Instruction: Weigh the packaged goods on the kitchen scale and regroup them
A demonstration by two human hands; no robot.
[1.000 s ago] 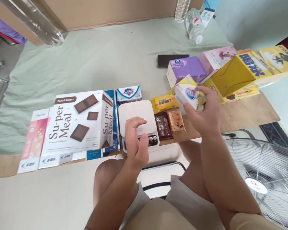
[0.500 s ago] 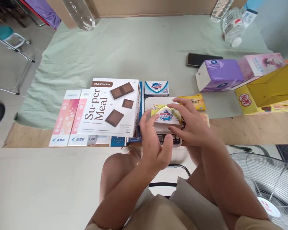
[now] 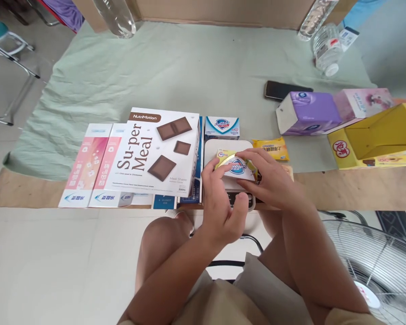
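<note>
A yellow-and-white Safeguard soap box (image 3: pixel 237 169) sits over the white plate of a small kitchen scale (image 3: pixel 214 147), tilted a little. My right hand (image 3: pixel 274 183) grips its right end between thumb and fingers. At the left end, fingertips of my left hand (image 3: pixel 221 203) touch the box, while the thumb stands apart near the scale's dark display. Whether the box rests fully on the plate is hidden. Behind the scale is a blue-and-white Safeguard box (image 3: pixel 222 127). A yellow soap packet (image 3: pixel 271 149) lies to the right, partly behind my right hand.
Left of the scale, a white Su-per Meal box (image 3: pixel 155 151) lies on other boxes, beside pink-and-white cartons (image 3: pixel 84 167). Rightward are a purple tissue pack (image 3: pixel 309 113), an open yellow carton (image 3: pixel 375 135) and a phone (image 3: pixel 286 90). Plastic bottles (image 3: pixel 326 49) lie at the back; a fan (image 3: pixel 368 262) stands below.
The soap box has shifted slightly right over the scale and turned a little, with both hands still at it. The whole view has also shifted slightly.
</note>
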